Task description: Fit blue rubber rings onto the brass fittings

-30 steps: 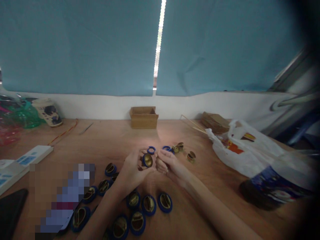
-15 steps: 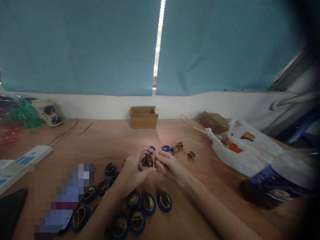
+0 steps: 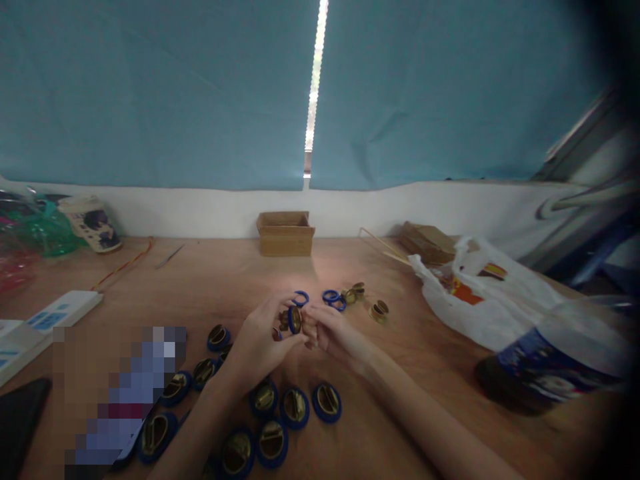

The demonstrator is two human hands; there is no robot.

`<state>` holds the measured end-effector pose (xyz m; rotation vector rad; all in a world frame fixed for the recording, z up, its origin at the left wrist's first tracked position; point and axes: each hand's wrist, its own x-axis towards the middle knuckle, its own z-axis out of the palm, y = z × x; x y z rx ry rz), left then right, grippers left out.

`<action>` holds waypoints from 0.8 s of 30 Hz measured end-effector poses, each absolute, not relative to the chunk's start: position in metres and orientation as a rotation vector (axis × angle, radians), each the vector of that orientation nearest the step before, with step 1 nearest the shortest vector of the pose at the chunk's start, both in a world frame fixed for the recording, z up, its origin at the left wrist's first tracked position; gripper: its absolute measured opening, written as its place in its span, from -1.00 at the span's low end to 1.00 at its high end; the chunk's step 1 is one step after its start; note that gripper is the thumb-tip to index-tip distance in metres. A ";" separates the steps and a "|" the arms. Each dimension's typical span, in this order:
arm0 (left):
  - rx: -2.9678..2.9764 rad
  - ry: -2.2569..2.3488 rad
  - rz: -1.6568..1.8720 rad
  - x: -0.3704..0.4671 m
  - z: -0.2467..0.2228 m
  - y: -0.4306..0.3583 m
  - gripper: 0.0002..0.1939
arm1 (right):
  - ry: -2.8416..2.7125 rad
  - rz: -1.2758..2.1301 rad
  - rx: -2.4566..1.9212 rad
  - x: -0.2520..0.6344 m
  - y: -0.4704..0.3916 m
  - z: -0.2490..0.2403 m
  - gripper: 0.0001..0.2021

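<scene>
Between the thumb and fingers of my left hand (image 3: 263, 333) a round gold metal badge with a blue rim (image 3: 295, 320) stands on edge. My right hand (image 3: 336, 331) is closed beside it, its curled fingertips close against the badge's right face; what they pinch, if anything, is hidden. Loose blue rings (image 3: 331, 296) lie just beyond my hands, with gold discs (image 3: 353, 292) at their right. Another gold piece (image 3: 379, 311) lies further right. Several blue-rimmed gold badges (image 3: 295, 408) with a bar across the back lie around and below my left forearm.
A small cardboard box (image 3: 285, 240) stands against the wall. At right are a white plastic bag (image 3: 440, 300), a dark-filled bottle (image 3: 535, 373) and a brown packet (image 3: 427, 243). At left lie a power strip (image 3: 75, 303), a paper cup (image 3: 95, 227) and a pixelated object (image 3: 135, 393).
The view has shifted slightly. My left hand still holds the badge, and my right fingers stay close beside it with only a small movement. The badges on the table have not moved.
</scene>
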<state>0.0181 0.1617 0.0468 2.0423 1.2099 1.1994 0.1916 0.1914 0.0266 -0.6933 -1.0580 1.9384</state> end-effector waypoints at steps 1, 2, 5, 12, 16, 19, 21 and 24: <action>2.054 1.210 1.201 0.018 0.047 0.162 -0.43 | -1.063 1.933 -0.697 0.192 0.192 0.025 -0.70; 2.065 1.209 1.200 0.018 0.047 0.162 -0.44 | -1.069 1.929 -0.702 0.192 0.192 0.024 -0.71; 2.085 1.208 1.189 0.018 0.048 0.162 -0.46 | -1.088 1.912 -0.719 0.192 0.193 0.021 -0.72; 2.114 1.222 1.151 0.019 0.049 0.162 -0.52 | -1.158 1.849 -0.743 0.192 0.191 0.021 -0.72; 2.125 1.233 1.132 0.018 0.046 0.164 -0.50 | -1.241 1.811 -0.759 0.193 0.190 0.022 -0.69; 2.130 1.238 1.122 0.017 0.044 0.165 -0.52 | -1.320 1.749 -0.777 0.193 0.190 0.024 -0.67; 2.128 1.238 1.119 0.017 0.043 0.165 -0.55 | -1.374 1.691 -0.791 0.192 0.190 0.025 -0.66; 2.123 1.227 1.116 0.017 0.043 0.165 -0.62 | -1.451 1.589 -0.815 0.190 0.187 0.027 -0.63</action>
